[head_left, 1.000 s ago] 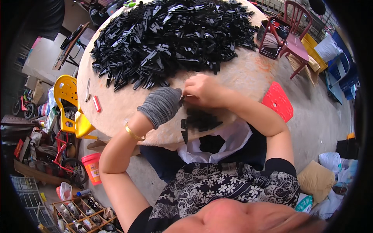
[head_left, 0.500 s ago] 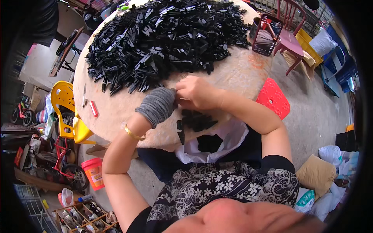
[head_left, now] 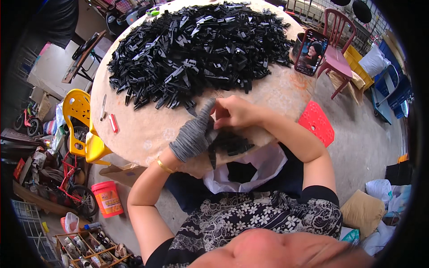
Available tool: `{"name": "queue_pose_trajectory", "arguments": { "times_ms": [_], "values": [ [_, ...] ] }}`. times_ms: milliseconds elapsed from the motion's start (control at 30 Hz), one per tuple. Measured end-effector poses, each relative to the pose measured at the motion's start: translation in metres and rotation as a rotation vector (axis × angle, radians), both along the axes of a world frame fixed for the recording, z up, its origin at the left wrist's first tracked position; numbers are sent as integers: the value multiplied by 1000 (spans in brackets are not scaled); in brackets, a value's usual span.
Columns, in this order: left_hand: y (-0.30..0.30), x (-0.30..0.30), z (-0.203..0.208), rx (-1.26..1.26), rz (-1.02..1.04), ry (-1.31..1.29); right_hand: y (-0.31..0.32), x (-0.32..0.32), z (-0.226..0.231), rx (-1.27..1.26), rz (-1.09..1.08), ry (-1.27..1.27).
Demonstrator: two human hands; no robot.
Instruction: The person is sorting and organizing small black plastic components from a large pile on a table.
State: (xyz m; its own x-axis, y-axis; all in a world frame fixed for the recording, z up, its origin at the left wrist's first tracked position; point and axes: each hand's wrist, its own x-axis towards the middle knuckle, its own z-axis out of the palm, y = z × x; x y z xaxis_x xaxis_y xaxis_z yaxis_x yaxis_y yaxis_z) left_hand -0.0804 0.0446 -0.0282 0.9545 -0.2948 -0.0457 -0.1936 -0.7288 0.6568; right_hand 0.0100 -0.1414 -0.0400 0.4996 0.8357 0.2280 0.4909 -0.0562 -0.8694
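Note:
My left hand [head_left: 193, 136], in a grey knitted glove, is closed just over the near part of the round table [head_left: 147, 143], one finger raised toward the far side. My bare right hand [head_left: 237, 111] meets it with fingers pinched together. What lies between the two hands is hidden. A small group of black plastic pieces [head_left: 233, 146] sits below them by the table edge. Beyond, a large heap of black plastic pieces [head_left: 201, 49] covers the far part of the table. An open white plastic bag [head_left: 273, 161] hangs at the near edge above my lap.
A phone [head_left: 310, 52] stands upright at the table's right. At the left lie a red-and-white small object [head_left: 113, 123] and a pen [head_left: 103, 107]. Around the table are a yellow chair [head_left: 73, 105], a red stool [head_left: 316, 123], a maroon chair [head_left: 337, 49] and an orange bucket [head_left: 107, 199].
My gloved left hand has turned, raising a finger, and my right hand has shifted slightly right and nearer. The view has moved a little. The phone's screen shows another picture.

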Motion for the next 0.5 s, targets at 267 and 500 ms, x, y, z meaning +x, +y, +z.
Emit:
{"name": "queue_pose_trajectory", "arguments": {
  "times_ms": [267,500],
  "values": [
    [38,7,25,203,40,-404,-21,32,5,216,-585,-682],
    [49,27,1,476,14,-436,-28,43,-6,-113,-617,-749]
  ]
}}
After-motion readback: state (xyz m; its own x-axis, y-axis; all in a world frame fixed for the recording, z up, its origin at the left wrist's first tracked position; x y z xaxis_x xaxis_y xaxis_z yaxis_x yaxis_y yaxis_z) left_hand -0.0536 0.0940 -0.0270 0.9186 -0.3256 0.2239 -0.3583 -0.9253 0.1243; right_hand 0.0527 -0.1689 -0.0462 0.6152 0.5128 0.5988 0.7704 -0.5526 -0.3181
